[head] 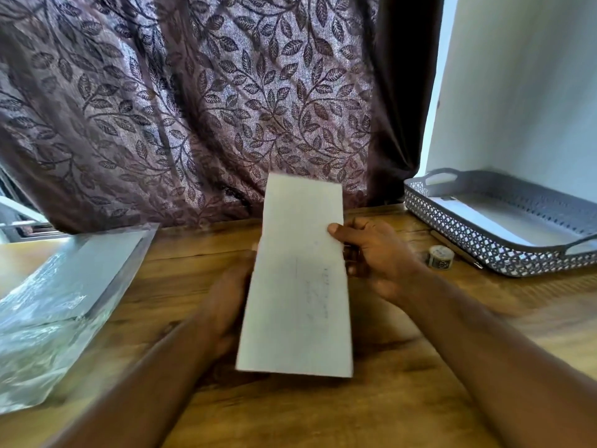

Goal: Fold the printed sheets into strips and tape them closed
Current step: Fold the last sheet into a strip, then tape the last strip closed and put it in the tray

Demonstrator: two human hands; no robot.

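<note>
Wood table (420, 367) | tray (484, 253) at R w/ white paper (497, 218) inside | L hand (226, 302) + R hand (378, 253) grips pinch folded sheet (297, 286)

Left hand (226, 305): fingers all behind the folded sheet (300, 286), only the back of the hand shows, so grip can't be judged. Right hand (378, 257): thumb on the sheet's front, fingertips hidden behind its right edge. Print on the sheet is faint and smeared, unreadable. Both forearms are cut by the bottom edge.

Plastic-wrapped stack (64, 292), lower left: cut by the left edge, glare and blur hide what's inside. Tray (484, 247), right: cut by the right edge, its near wall covers part of the white contents. Tape roll (441, 257): pattern too small to read. Thin stick (460, 252) beside the tray: pen or pencil, can't tell.
</note>
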